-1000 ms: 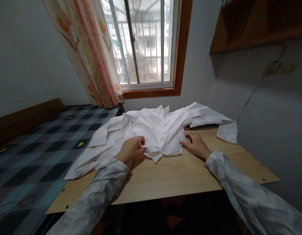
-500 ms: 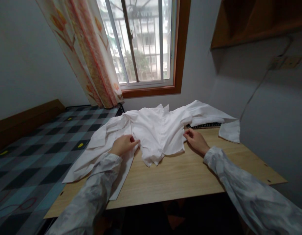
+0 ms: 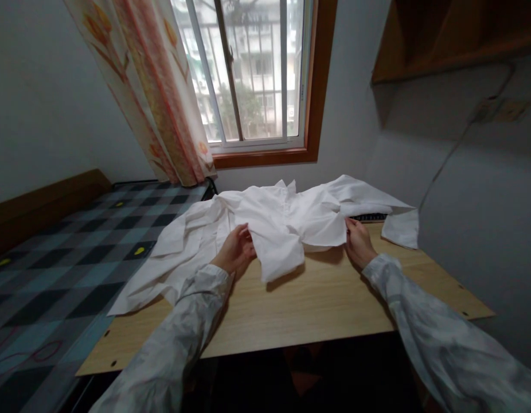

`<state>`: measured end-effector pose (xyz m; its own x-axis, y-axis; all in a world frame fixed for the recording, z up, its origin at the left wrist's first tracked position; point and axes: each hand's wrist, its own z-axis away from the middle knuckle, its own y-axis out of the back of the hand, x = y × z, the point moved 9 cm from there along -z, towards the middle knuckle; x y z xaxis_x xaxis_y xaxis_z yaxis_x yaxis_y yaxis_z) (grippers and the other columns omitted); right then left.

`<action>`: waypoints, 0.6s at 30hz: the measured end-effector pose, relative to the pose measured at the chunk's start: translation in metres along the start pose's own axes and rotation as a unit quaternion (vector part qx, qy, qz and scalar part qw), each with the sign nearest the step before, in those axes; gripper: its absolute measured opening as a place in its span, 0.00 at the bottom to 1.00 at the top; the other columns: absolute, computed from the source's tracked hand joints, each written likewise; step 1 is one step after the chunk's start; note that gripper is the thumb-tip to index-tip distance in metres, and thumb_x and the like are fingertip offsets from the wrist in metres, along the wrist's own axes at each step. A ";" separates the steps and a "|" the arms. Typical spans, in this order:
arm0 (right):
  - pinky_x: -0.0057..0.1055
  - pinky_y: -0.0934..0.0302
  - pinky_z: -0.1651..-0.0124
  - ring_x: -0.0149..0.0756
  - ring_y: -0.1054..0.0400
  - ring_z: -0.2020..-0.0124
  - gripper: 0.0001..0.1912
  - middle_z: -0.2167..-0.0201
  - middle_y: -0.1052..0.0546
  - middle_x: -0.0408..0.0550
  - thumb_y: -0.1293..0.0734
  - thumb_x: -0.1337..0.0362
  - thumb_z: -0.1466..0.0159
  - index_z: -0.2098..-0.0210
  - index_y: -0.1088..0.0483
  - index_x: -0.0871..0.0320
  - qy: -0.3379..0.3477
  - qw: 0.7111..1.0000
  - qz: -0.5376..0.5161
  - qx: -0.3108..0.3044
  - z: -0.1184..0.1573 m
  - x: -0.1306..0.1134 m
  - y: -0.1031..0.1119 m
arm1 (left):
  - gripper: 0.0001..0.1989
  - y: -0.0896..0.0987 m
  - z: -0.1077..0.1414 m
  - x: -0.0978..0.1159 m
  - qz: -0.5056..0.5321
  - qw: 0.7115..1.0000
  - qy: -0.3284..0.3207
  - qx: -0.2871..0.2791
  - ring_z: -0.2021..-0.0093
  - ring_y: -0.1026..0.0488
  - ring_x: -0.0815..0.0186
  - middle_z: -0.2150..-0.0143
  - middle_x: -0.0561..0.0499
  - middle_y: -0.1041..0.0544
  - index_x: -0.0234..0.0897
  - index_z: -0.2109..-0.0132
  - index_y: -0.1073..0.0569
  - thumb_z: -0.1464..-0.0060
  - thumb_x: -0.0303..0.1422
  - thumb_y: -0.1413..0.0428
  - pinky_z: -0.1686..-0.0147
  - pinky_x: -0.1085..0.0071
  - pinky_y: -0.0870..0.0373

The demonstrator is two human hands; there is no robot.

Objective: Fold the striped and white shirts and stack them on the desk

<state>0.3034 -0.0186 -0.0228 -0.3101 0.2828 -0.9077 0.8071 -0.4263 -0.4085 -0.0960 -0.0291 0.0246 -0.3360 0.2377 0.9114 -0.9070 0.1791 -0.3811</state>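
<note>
A white shirt (image 3: 272,215) lies rumpled across the wooden tabletop (image 3: 282,321), its collar toward the window. One sleeve spreads over the left side of the table, and the other bends down at the far right. My left hand (image 3: 237,249) pinches the shirt's edge left of the middle, lifting it slightly. On the opposite side, my right hand (image 3: 358,241) grips the shirt's right edge between thumb and fingers. Between my hands the lower front hangs in folds, a flap of it over the wood with a shadow beneath.
A bed with a checked cover (image 3: 76,264) adjoins the table on the left. Behind stand a window (image 3: 257,74) and a flowered curtain (image 3: 149,97). A dark spiral-bound edge (image 3: 371,217) shows under the right sleeve. A wooden shelf (image 3: 455,46) hangs upper right.
My right hand has moved right and my left hand slightly up, pulling the shirt's front wider and off the table. The left part near the table's front edge has drawn back.
</note>
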 end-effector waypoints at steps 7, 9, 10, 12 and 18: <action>0.45 0.24 0.53 0.51 0.21 0.57 0.13 0.69 0.18 0.50 0.32 0.50 0.44 0.66 0.29 0.52 -0.097 0.988 -0.017 -0.122 0.011 0.007 -0.027 | 0.23 -0.027 -0.004 -0.029 0.015 0.999 0.029 -0.036 0.48 0.16 0.49 0.53 0.39 0.14 0.37 0.40 0.23 0.42 0.38 0.40 0.47 0.51 0.19; 0.48 0.24 0.50 0.53 0.21 0.55 0.10 0.69 0.17 0.52 0.33 0.53 0.45 0.69 0.30 0.51 -0.108 0.984 -0.012 -0.142 0.014 0.006 -0.031 | 0.24 -0.032 -0.006 -0.029 0.007 0.999 0.024 -0.032 0.49 0.16 0.48 0.54 0.40 0.13 0.37 0.41 0.22 0.41 0.43 0.40 0.48 0.51 0.18; 0.50 0.24 0.50 0.54 0.21 0.55 0.10 0.69 0.17 0.53 0.34 0.53 0.45 0.69 0.31 0.51 -0.113 0.982 -0.014 -0.151 0.015 0.006 -0.033 | 0.25 -0.034 -0.006 -0.026 0.006 0.999 0.016 -0.030 0.50 0.16 0.47 0.54 0.39 0.13 0.36 0.42 0.22 0.40 0.47 0.40 0.48 0.51 0.18; 0.52 0.25 0.49 0.56 0.21 0.55 0.11 0.68 0.17 0.56 0.35 0.51 0.43 0.69 0.30 0.51 -0.131 0.976 -0.025 -0.173 0.017 0.005 -0.038 | 0.28 -0.037 -0.006 -0.017 0.007 1.000 -0.001 -0.021 0.51 0.15 0.46 0.55 0.38 0.13 0.34 0.44 0.20 0.40 0.52 0.40 0.49 0.51 0.18; 0.53 0.24 0.49 0.56 0.20 0.59 0.13 0.76 0.21 0.54 0.36 0.48 0.43 0.72 0.31 0.50 -0.164 0.967 -0.030 -0.195 0.018 0.011 -0.051 | 0.26 -0.045 -0.002 -0.009 -0.029 0.999 0.011 -0.015 0.54 0.15 0.47 0.60 0.41 0.13 0.37 0.47 0.18 0.41 0.54 0.37 0.54 0.55 0.18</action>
<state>0.2496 -0.0097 -0.0133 -0.4528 -0.0175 -0.8914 0.8911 -0.0429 -0.4518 -0.0514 -0.0378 0.0337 -0.2764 0.2464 0.9289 -0.9169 0.2219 -0.3317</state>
